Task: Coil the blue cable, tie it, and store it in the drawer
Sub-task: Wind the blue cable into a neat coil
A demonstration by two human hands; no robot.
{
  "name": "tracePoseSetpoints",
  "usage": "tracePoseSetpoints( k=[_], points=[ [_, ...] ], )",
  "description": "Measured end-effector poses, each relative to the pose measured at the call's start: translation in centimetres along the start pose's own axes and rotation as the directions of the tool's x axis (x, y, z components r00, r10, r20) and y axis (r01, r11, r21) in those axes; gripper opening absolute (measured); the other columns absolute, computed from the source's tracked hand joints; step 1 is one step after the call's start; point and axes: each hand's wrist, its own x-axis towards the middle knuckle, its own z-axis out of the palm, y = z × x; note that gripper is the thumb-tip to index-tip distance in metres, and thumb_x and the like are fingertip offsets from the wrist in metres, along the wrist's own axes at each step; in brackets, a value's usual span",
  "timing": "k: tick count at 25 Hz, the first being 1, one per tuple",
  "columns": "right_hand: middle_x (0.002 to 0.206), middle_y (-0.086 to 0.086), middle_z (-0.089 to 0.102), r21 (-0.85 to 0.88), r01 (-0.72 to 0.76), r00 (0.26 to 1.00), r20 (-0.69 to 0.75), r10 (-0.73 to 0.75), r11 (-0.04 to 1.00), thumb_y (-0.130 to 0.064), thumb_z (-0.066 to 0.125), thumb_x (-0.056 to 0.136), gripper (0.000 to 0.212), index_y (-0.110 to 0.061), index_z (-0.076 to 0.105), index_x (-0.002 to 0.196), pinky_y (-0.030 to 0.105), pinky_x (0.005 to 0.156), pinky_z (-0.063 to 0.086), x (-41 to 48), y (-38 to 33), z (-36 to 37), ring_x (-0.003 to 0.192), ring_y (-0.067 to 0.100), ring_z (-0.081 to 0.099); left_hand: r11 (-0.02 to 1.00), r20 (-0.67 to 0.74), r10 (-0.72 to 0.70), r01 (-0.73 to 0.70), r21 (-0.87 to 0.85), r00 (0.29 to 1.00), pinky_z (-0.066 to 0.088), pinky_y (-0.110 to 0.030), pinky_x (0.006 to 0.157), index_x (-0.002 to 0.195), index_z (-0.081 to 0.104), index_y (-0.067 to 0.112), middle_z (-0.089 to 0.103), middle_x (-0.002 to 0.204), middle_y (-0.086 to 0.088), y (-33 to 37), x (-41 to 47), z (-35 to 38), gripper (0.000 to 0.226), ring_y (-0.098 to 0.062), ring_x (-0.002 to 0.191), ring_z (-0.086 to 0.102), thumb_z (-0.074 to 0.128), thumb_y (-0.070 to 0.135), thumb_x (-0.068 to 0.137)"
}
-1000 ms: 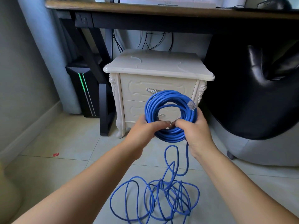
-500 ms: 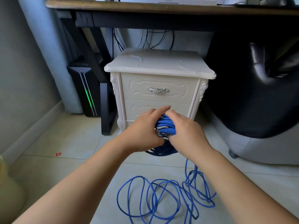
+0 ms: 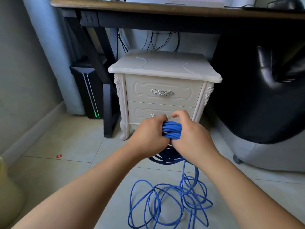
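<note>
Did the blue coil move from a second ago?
Yes, downward: the coil reached the top handle before; now it hangs past the bottom drawer.

We are seeing soft daylight spreading evenly over the pale tiled floor (image 3: 69, 146), while deep shadow is pooling beneath the brown wooden desk (image 3: 165, 8). Wide-angle distortion is bowing the edges; highlights are glinting on the glossy black leather chair (image 3: 264, 57).

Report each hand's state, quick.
Left hand: closed, gripping the coiled blue cable.
Right hand: closed, gripping the same coil.
</note>
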Motion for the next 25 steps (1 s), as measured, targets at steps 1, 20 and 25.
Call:
tracePoseSetpoints(
  k=[1, 20, 25],
  points=[
    [0.085, -0.009, 0.059, 0.095, -0.041, 0.999, -0.001, 0.041, 0.995, -0.024, 0.065, 0.079, 0.051, -0.036, 0.041, 0.121, 0.035, 0.069, 0.044, 0.1, 0.3, -0.2, 0.081, 0.025, 0.056, 0.999, -0.022, -0.011, 0.01, -0.051, 1.0, 0.034, -0.019, 0.051, 0.082, 0.051, 0.012, 0.055, 0.068, 0.002, -0.1, 0.1, -0.1, 0.012, -0.013, 0.062, 0.047, 0.055, 0.004, 0.075],
    [0.075, -0.002, 0.053, 0.823, -0.217, 0.873, -0.078, 0.481, 0.525, 0.002, 0.063, 0.079, 0.027, -0.023, 0.055, 0.086, 0.015, 0.054, 0.04, 1.5, 1.9, 1.0, 0.067, 0.014, 0.049, 0.475, 0.26, -0.222, 0.337, -0.813, 0.94, 0.047, -0.032, 0.084, 0.1, 0.056, 0.015, 0.063, 0.092, -0.005, -0.5, 0.4, 0.0, 0.025, -0.02, 0.093, 0.061, 0.07, 0.007, 0.081],
    [0.074, 0.003, 0.054, 0.8, -0.267, 0.883, -0.019, 0.468, 0.537, -0.001, 0.061, 0.07, 0.027, -0.024, 0.058, 0.083, 0.022, 0.048, 0.032, 2.0, 2.8, 0.8, 0.066, 0.02, 0.05, 0.455, 0.359, -0.092, 0.36, -0.815, 0.929, 0.047, -0.038, 0.098, 0.118, 0.062, 0.028, 0.068, 0.111, 0.0, -1.0, 0.3, -1.6, 0.047, -0.015, 0.104, 0.063, 0.071, 0.049, 0.077]
  ],
)
